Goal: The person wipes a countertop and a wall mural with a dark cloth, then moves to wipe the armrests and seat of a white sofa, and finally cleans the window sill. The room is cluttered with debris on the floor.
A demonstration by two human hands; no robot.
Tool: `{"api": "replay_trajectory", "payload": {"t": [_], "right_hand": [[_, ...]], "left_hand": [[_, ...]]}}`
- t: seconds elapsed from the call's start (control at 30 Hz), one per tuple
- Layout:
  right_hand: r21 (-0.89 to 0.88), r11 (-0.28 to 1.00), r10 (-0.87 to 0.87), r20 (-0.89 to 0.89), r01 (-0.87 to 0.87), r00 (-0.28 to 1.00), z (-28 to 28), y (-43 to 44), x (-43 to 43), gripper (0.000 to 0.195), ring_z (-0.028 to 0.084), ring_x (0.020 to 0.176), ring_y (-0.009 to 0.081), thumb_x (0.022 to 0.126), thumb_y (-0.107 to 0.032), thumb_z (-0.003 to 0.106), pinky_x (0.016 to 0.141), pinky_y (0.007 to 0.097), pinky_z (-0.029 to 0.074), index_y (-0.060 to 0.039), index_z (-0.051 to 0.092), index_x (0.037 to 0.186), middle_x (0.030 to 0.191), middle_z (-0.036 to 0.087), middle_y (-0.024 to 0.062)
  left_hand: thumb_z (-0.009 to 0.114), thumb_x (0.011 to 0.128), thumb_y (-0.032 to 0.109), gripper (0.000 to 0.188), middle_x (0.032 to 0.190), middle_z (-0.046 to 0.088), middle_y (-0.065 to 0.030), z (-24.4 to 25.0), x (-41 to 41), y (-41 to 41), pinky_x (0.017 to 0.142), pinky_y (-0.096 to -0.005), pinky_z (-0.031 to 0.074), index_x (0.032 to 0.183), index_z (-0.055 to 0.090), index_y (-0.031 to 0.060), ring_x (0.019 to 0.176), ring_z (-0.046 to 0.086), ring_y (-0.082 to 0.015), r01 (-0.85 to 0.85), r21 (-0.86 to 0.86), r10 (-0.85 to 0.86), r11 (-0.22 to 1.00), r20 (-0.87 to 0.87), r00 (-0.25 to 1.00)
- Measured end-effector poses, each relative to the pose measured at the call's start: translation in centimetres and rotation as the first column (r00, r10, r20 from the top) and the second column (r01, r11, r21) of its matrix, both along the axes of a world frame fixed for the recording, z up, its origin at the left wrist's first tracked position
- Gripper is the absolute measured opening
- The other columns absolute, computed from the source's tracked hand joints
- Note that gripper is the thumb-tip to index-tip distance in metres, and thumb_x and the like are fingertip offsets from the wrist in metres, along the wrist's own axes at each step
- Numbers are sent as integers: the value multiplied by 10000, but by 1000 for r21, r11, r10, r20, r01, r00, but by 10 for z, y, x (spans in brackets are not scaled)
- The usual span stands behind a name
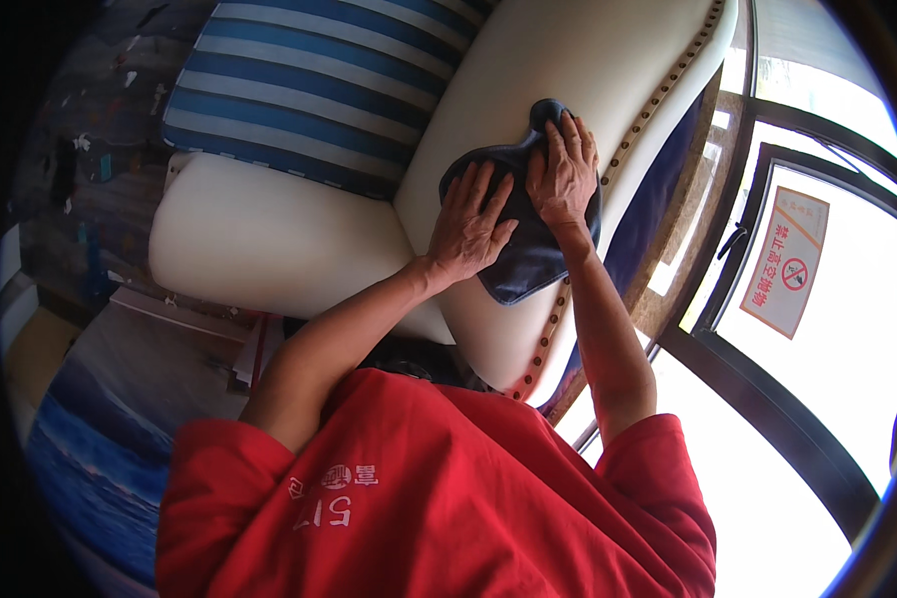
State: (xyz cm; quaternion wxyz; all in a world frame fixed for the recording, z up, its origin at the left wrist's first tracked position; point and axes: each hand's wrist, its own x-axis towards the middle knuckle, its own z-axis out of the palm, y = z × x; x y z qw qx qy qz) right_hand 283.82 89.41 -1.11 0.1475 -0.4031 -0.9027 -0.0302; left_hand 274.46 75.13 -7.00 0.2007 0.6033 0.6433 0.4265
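A dark blue cloth point(527, 258) lies spread against the cream padded backrest point(568, 52) of a sofa. My left hand point(475, 220) rests flat on the left part of the cloth, its fingers spread. Higher up and to the right, my right hand point(564, 176) presses flat on the same cloth, fingers extended near its folded upper corner. Neither hand is seen curled around the cloth. A row of round studs point(635, 131) runs along the backrest's edge, to the right of my right hand.
A blue-and-white striped cushion point(306, 82) covers the seat beside a cream armrest point(269, 232). On the right is a dark-framed window point(732, 329) with a warning sign point(785, 261). Small scraps litter the dark floor point(90, 164). A sea-patterned surface point(105, 433) is at lower left.
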Motion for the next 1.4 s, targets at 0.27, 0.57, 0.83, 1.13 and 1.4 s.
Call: {"api": "replay_trajectory", "payload": {"t": [0.27,0.57,0.83,1.13,1.4], "right_hand": [[-106,990,95,-21,-96,995,7,-99,18,364,481,1270,381,813,-124,603,1104,490,342,6,647,1150,1310,575,179],[-190,969,158,-1,-155,987,7,-130,14,357,483,1262,355,789,-123,597,1127,504,315,13,651,1115,1272,581,171],[-123,992,34,34,-29,999,-12,-69,-20,380,465,1275,336,837,-168,559,1141,485,269,11,643,1162,1271,594,156],[2,999,-46,50,46,998,-21,50,-45,395,455,1281,333,827,-200,601,1136,480,261,-6,637,1169,1276,585,163],[-53,999,-4,116,10,993,-35,122,-83,387,477,1247,333,824,-210,592,1096,472,299,-43,657,1167,1251,602,166]], "left_hand": [[672,847,195,613,1376,333,-330,4,28,-83,1064,-575,344,1362,425,-27,1297,334,-541,-25,3,25,1000,85,996],[663,858,171,577,1325,370,-350,-3,47,-108,1014,-539,405,1331,415,-48,1218,405,-557,-100,-84,120,991,286,951],[584,879,151,462,1188,451,-294,8,16,-50,922,-518,414,1279,450,-39,1087,449,-465,-200,-138,239,970,388,890],[604,899,219,533,1295,454,-292,-13,-6,50,1023,-491,381,1320,458,-74,1172,461,-447,-204,-190,255,960,305,918],[514,959,288,506,1295,476,-277,-42,-11,114,1029,-484,391,1335,476,-48,1185,474,-433,-329,-187,368,926,235,900]]}}
